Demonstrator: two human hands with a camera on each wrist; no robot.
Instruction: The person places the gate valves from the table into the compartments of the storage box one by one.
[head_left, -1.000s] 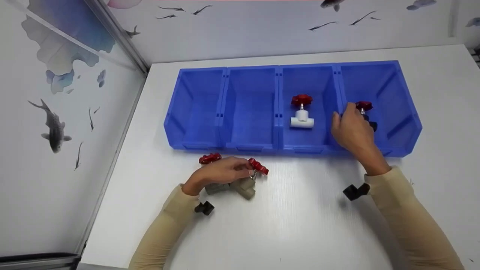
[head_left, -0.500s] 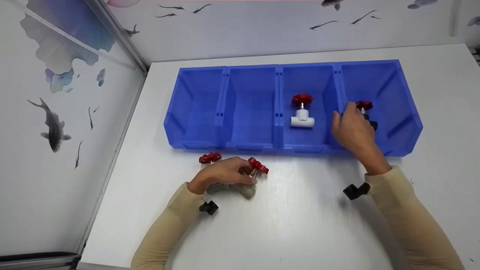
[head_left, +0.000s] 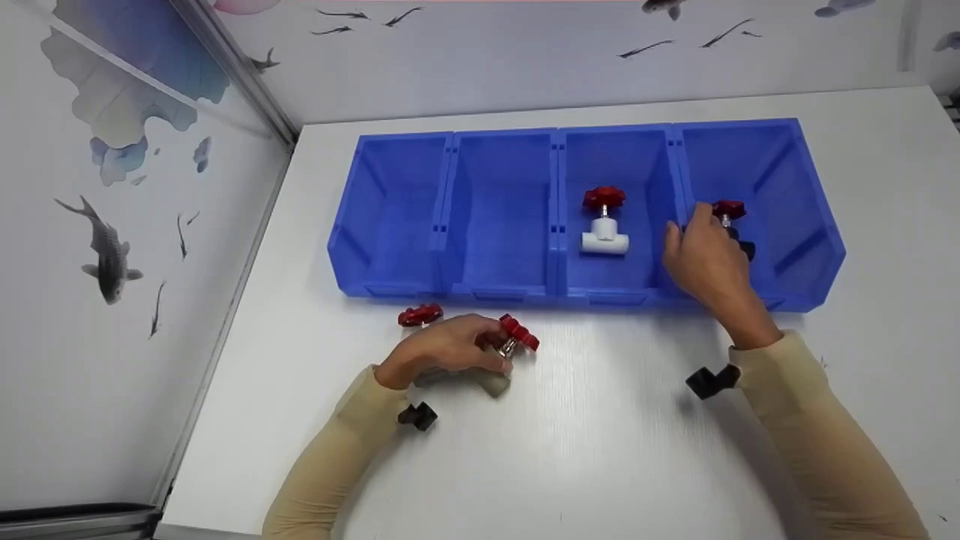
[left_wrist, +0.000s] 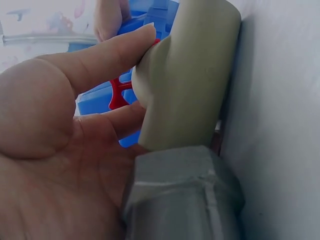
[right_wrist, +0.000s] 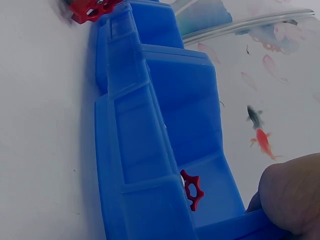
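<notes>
My left hand (head_left: 454, 343) grips a beige pipe valve (left_wrist: 197, 75) with a red handwheel (head_left: 519, 332), thumb and fingers around its neck close over the table. Beside it a grey valve (left_wrist: 182, 200) is largely covered by that hand in the head view; its red handwheel (head_left: 420, 315) shows behind the knuckles. At the divider between the two rightmost bins, my right hand (head_left: 705, 255) holds the blue bin wall (right_wrist: 240, 225), fingertips hidden. Inside the rightmost bin, a black valve (head_left: 745, 249) with a red handwheel is partly behind this hand.
Four joined blue bins (head_left: 499, 295) stand in a row at the back of the white table (head_left: 600, 450). A white valve (head_left: 604, 238) with a red handwheel lies in the third bin. Printed wall panels (head_left: 480, 67) border the table behind and at left.
My left hand has shifted slightly right, its thumb moving down from beside the handwheel to the beige valve's neck. That valve has tilted slightly. The right hand stays in place.
</notes>
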